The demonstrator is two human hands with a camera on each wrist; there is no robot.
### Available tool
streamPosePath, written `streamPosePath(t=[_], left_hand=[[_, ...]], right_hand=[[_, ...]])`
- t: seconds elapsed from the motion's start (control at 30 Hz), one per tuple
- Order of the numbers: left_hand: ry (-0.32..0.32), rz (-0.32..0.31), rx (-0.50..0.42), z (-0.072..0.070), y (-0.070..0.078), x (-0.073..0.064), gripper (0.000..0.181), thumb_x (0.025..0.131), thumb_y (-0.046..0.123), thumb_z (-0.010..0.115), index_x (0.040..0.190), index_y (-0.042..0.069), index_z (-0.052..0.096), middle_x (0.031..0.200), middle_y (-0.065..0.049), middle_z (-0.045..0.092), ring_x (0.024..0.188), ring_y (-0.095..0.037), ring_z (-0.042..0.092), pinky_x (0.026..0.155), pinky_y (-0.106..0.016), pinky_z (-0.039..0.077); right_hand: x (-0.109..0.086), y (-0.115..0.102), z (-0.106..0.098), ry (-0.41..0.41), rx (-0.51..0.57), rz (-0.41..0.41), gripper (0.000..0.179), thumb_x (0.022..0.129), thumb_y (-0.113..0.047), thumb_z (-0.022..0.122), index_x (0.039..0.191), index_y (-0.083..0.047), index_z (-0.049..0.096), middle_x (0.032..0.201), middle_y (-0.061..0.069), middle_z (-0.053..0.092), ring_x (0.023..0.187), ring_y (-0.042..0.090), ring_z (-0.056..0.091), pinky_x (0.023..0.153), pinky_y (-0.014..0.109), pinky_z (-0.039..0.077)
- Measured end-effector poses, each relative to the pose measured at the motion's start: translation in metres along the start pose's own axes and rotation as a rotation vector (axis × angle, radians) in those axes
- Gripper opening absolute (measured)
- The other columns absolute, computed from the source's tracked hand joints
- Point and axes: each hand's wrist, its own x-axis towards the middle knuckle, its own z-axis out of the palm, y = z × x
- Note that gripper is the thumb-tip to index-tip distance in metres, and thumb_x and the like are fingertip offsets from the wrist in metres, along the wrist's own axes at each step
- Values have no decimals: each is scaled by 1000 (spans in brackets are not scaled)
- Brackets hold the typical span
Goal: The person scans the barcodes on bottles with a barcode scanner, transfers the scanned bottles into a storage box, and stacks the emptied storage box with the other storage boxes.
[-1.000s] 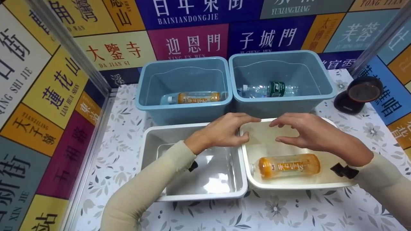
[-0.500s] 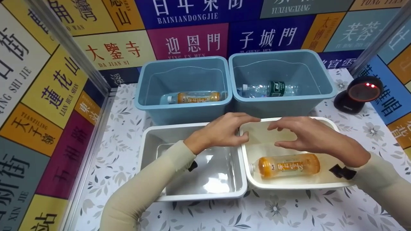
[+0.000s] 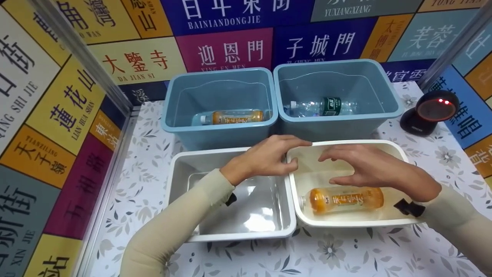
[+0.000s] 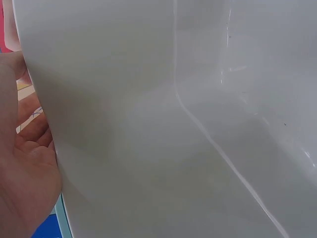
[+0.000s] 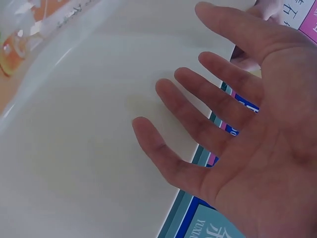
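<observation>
My right hand (image 3: 371,165) hovers over the cream bin (image 3: 396,148), fingers spread and relaxed, holding nothing. Just below it an orange-labelled plastic bottle (image 3: 346,199) lies on its side in that bin, its cap end to the left. In the right wrist view part of the bottle (image 5: 17,44) shows at the upper left, apart from the loosely bent fingers (image 5: 163,148). My left hand (image 3: 267,157) is over the inner back corner of the grey-white bin (image 3: 180,184), its fingers loosely bent and reaching toward the cream bin's rim. Nothing is in its grasp.
Behind stand two blue bins: the left one (image 3: 169,100) holds another orange-labelled bottle (image 3: 236,117), the right one (image 3: 388,88) a clear bottle with a green label (image 3: 331,106). A black scanner-like device (image 3: 428,113) with red lights stands at right. Printed panels (image 3: 226,50) wall the table.
My right hand has sunk slightly lower and toward the bottle over the last second. The left hand has stayed in place. Red lights have come on in the black device.
</observation>
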Motion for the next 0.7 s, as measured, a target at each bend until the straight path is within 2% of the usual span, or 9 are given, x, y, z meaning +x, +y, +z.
streamPosePath(t=[0.33, 0.5, 0.7], left_hand=[[28, 18, 13, 1, -1, -1, 54, 91, 27, 52, 144, 23, 55, 140, 6, 61, 111, -6, 59, 99, -24, 50], [29, 22, 10, 2, -2, -1, 54, 91, 27, 53, 144, 23, 55, 140, 6, 61, 111, -6, 59, 98, -24, 50], [21, 15, 12, 1, -1, -1, 54, 91, 28, 53, 145, 24, 55, 141, 6, 61, 118, -6, 59, 101, -25, 50]], right_hand=[[-2, -3, 2, -53, 29, 25, 60, 79, -53, 79, 131, -26, 63, 126, -9, 66, 105, 9, 64, 84, 36, 56], [-3, -3, 6, -99, 45, 52, 60, 78, -53, 80, 130, -28, 63, 125, -10, 66, 104, 10, 63, 83, 37, 55], [-4, -4, 10, -162, 63, 88, 57, 78, -54, 79, 129, -33, 63, 123, -10, 67, 103, 12, 63, 84, 38, 55]])
